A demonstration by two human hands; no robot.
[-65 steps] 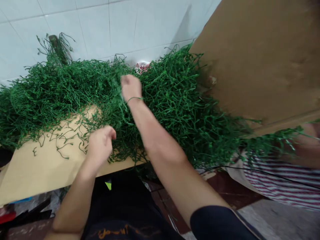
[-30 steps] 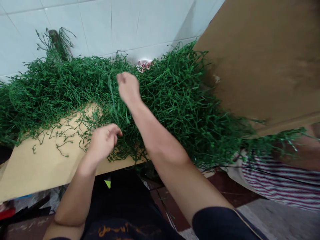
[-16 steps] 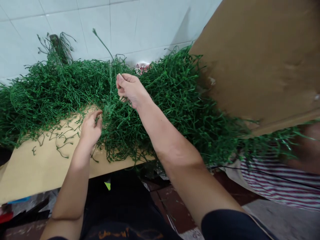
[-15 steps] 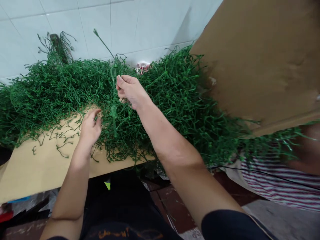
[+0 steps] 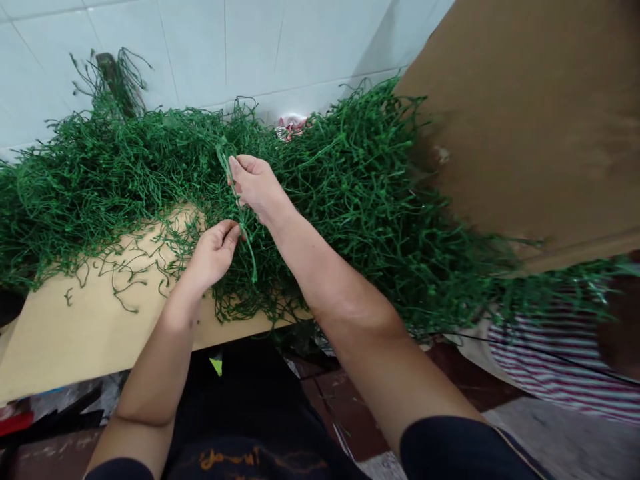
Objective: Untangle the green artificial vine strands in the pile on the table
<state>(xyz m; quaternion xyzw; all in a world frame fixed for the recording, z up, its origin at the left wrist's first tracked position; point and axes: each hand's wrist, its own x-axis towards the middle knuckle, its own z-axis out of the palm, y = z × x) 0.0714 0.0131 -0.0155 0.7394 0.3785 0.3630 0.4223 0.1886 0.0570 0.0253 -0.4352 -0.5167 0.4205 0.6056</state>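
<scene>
A thin green stem strand [image 5: 250, 257], which looks like plastic artificial greenery, runs slantwise between my hands. My right hand [image 5: 256, 185] pinches its upper part between thumb and fingertips. Lower down and to the left, my left hand [image 5: 216, 252] has thumb and forefinger closed on the same strand. Its lower end hangs free below the left fingertips. Behind and around both hands spreads a big tangled heap of similar green stems [image 5: 350, 200], many with small knobby tips.
Loose stems lie on a tan cardboard sheet [image 5: 75, 333] at the near left. A large cardboard panel [image 5: 525, 133] leans on the right. White tiles [image 5: 190, 53] rise behind the heap. Another person's striped clothing [image 5: 550, 363] shows at lower right, beside a dark cable [image 5: 525, 352].
My left hand has moved right and up from the cardboard and closed on the strand. The strand's upper end, which stuck up before the tiles, has come down. My right hand stays nearly in place.
</scene>
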